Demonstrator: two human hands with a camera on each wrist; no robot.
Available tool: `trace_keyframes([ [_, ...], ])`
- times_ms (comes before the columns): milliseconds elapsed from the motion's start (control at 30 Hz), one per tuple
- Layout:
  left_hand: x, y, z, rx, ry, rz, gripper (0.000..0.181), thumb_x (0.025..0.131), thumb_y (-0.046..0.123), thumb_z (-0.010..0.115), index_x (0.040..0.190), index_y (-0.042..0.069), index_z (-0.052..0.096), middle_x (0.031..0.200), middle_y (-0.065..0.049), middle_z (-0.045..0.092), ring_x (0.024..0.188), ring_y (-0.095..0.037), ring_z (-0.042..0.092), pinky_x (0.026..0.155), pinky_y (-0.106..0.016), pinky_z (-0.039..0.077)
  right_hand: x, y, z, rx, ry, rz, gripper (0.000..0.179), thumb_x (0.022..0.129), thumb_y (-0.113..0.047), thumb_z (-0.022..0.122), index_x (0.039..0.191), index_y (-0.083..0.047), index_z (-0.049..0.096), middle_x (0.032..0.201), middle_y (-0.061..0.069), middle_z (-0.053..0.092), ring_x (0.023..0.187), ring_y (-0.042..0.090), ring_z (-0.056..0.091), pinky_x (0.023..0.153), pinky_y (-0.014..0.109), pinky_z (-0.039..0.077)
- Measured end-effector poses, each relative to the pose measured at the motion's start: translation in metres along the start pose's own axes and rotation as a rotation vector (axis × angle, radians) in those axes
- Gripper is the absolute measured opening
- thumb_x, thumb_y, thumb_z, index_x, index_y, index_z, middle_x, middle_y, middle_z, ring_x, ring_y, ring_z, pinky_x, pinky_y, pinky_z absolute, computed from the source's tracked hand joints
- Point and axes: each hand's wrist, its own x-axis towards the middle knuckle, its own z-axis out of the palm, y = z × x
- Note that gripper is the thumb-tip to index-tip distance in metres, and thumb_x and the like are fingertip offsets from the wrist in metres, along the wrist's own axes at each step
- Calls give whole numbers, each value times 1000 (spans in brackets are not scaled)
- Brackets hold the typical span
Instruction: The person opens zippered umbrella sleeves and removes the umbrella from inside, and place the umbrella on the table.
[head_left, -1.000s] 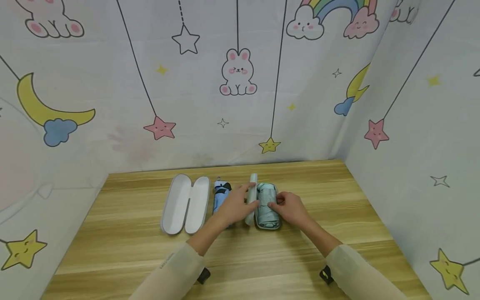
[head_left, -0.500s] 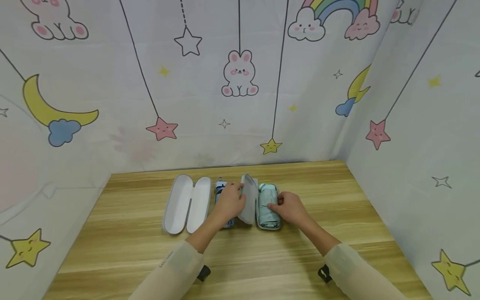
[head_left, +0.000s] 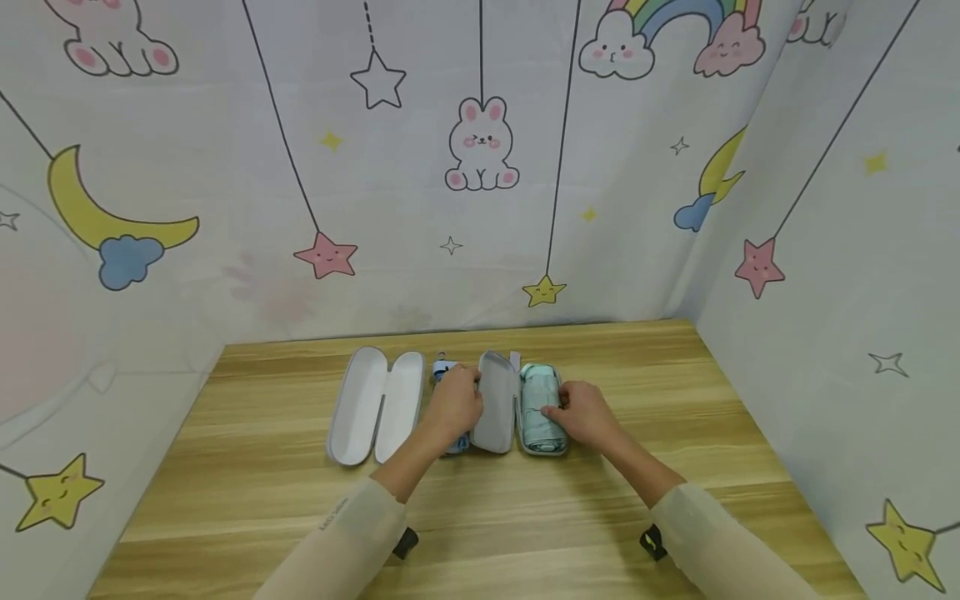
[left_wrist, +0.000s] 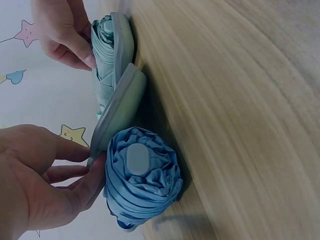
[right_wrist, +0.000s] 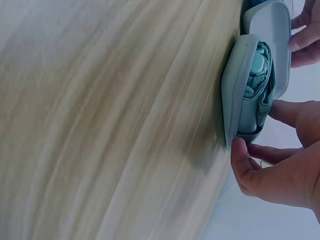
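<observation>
A folded mint-green umbrella [head_left: 540, 408] lies in the right half of a pale green hard case [right_wrist: 234, 90]. The case's lid [head_left: 495, 404] is swung out to the left, tilted up from the table. My left hand [head_left: 456, 404] pinches the lid's outer edge between thumb and fingers. On the other side, my right hand [head_left: 588, 412] holds the case's right side, its thumb on the umbrella and its fingers at the rim. A folded blue umbrella [left_wrist: 142, 175] lies just left of the lid, partly hidden under my left hand in the head view.
A second hard case [head_left: 356, 408], white inside, lies spread flat to the left of the blue umbrella. All of it rests on a wood-grain table [head_left: 510, 525]. Behind stands a white cloth wall [head_left: 405, 183] printed with cartoons.
My left hand has drawn the lid from nearly upright over to the left, showing its grey inside. My right hand has stayed at the case's right side.
</observation>
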Motion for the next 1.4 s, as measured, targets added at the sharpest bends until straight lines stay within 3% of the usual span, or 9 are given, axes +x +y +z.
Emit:
trace_keyframes([
  [267,0,-3,9,76,1,33,41,98,-8,59,139,-11,61,140,-28,59,123,-40,65,98,-44,58,3,1,-5,-5,-4,5,38,95,-22,80,114,10,71,99,13,71,90,25,63,81,46,56],
  [367,1,-2,10,57,-11,10,42,98,-8,59,140,-11,60,144,-28,59,131,-41,60,105,-46,54,2,0,-4,-4,7,21,42,94,-25,81,116,10,70,103,14,72,95,26,66,84,46,57],
  [533,0,-1,8,20,-39,-23,45,99,-7,57,144,-10,57,145,-26,59,136,-40,56,109,-47,50,1,-8,-4,-26,-11,23,39,95,-26,80,110,8,68,96,15,68,88,27,63,77,45,54],
  [700,1,0,8,0,-41,-24,47,98,-7,57,144,-12,56,142,-28,60,133,-41,57,105,-49,53,2,-14,-3,-74,-29,-12,42,94,-24,78,116,10,66,99,16,69,87,26,62,79,47,55],
  [833,3,-4,8,-35,-24,-12,47,95,-7,60,142,-12,58,139,-29,61,127,-41,61,98,-48,57,4,-14,1,-109,-27,-19,50,93,-25,77,124,12,65,112,22,72,96,31,68,85,50,57],
  [1000,4,-7,7,-96,-34,-19,50,95,-5,65,143,-11,57,140,-28,59,118,-37,66,89,-44,61,3,-15,2,-90,-33,-11,59,96,-25,76,136,15,59,127,29,68,113,41,68,93,54,56],
  [1200,5,-8,6,-106,-54,-34,51,96,-4,65,146,-10,56,145,-28,56,119,-37,66,88,-42,61,2,-15,4,-32,-31,25,66,97,-26,73,144,14,52,135,32,64,122,43,64,99,56,54],
  [1267,5,-8,6,-102,-58,-36,52,96,-4,65,146,-10,56,146,-27,55,120,-36,66,88,-42,61,2,-15,4,-1,-26,50,67,96,-26,74,144,14,52,135,31,64,121,42,65,98,55,54],
  [1400,6,-7,8,-95,-60,-38,52,96,-4,65,146,-9,56,148,-26,55,122,-36,65,90,-43,60,2,-11,4,63,-16,108,59,91,-26,80,131,12,59,119,23,69,104,34,67,88,48,57],
])
